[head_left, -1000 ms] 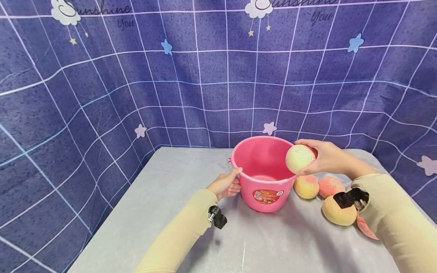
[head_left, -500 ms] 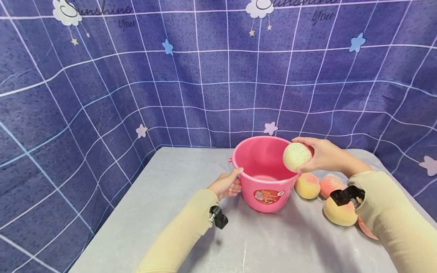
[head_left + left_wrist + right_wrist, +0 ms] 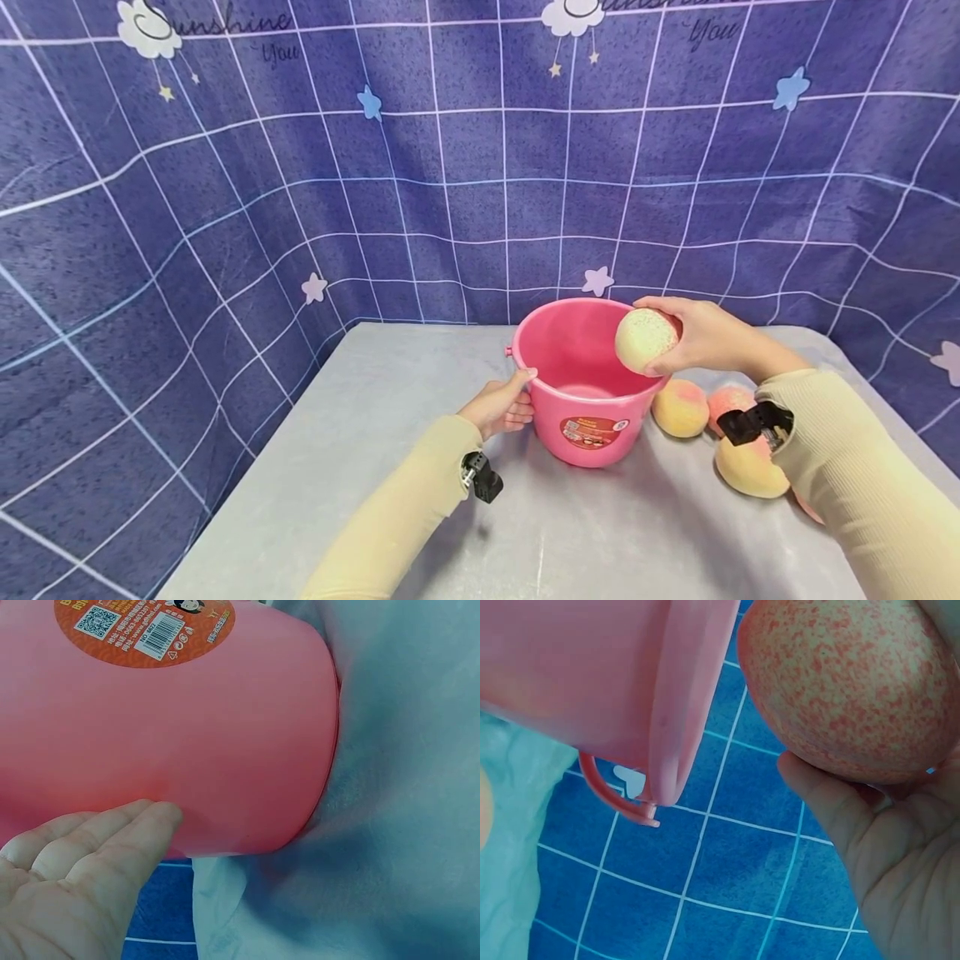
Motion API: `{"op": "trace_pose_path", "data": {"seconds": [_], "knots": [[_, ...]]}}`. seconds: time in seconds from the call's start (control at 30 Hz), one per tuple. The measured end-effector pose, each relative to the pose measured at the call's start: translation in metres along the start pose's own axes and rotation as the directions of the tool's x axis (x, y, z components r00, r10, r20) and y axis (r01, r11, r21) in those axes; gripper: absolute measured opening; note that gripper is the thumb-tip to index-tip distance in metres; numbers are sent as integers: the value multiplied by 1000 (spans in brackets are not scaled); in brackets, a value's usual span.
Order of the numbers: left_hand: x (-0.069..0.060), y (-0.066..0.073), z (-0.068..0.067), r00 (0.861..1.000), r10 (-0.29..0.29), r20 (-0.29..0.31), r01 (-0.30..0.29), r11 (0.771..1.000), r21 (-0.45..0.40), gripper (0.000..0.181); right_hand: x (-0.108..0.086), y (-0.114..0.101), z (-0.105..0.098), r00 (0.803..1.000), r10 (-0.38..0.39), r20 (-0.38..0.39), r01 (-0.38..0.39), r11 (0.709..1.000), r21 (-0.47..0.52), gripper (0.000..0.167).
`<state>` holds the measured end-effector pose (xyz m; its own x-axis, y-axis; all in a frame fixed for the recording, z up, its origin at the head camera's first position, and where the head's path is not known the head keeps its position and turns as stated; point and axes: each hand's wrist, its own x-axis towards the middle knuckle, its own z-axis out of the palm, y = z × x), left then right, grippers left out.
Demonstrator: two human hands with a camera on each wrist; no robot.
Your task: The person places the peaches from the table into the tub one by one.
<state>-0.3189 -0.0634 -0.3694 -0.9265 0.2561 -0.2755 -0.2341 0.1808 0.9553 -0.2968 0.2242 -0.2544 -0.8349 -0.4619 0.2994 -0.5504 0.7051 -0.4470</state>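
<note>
A pink bucket (image 3: 592, 408) with an orange label stands upright on the table. My left hand (image 3: 501, 407) grips its near-left rim, thumb over the edge; in the left wrist view the fingers (image 3: 112, 844) lie along the outer wall. Above the bucket's right rim, my right hand (image 3: 697, 337) holds a pale, red-speckled peach (image 3: 645, 340) between thumb and fingers. The right wrist view shows this peach (image 3: 855, 690) close up, apart from the bucket rim (image 3: 671, 705). What lies at the bucket's bottom is only partly visible; the inside that shows is bare pink.
Right of the bucket lie several more peaches: a yellow-pink one (image 3: 681, 408), a redder one (image 3: 729, 406) and a larger yellow one (image 3: 750, 468); another is mostly behind the right sleeve. A grey cloth covers the table (image 3: 390, 467). A blue gridded curtain (image 3: 465, 208) hangs behind.
My right hand has moved a little left and slightly up with the peach, further over the bucket's opening. My left hand keeps its grip on the rim.
</note>
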Motion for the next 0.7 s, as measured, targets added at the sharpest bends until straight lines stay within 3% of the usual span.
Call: {"op": "trace_pose_path", "data": {"seconds": [0.7], "knots": [[-4,1,0,1000,-9,-2,9,1000,-5,75,21,-11,7,995,10,95,-8,1000,-16,83]]}}
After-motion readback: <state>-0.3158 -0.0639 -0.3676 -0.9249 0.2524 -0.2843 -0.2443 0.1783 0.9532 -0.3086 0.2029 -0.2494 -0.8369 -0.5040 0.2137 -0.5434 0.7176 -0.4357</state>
